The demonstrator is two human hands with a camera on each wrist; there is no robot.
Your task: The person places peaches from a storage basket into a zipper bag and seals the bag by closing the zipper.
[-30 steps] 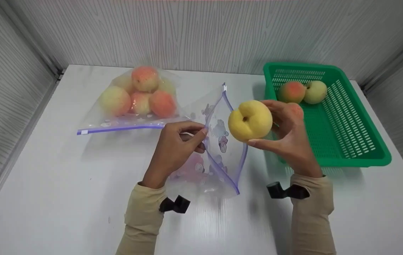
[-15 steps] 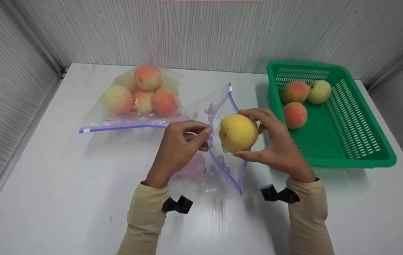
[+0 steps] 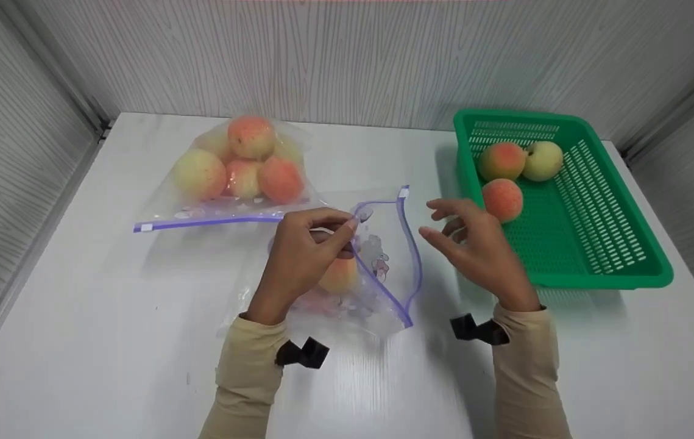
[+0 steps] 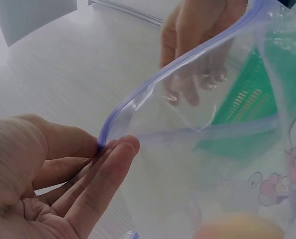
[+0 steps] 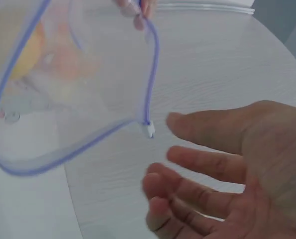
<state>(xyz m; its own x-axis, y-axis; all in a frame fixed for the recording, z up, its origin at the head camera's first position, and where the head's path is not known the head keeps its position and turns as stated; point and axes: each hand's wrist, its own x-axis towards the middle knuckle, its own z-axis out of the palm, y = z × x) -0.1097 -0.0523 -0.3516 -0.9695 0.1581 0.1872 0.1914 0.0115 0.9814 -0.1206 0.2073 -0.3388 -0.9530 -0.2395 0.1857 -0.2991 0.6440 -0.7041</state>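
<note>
My left hand pinches the near-left edge of a clear zip bag with a purple rim and cartoon prints. The bag's mouth gapes toward the right. Inside it lies a yellow-orange peach, partly hidden behind my left fingers. My right hand is apart from the bag, just right of its mouth, fingers loosely bent and holding nothing. In the right wrist view, the bag's white slider sits near the right thumb. The left wrist view shows thumb and fingers gripping the purple rim.
A second zip bag full of peaches lies at the back left, its purple seal toward me. At the right stands a green basket with 3 peaches at its left side. A wood-grain panel closes off the table's back.
My right hand carried the yellow peach left into the bag and let it go, then drew back empty to the right. The left hand keeps its pinch on the rim.
</note>
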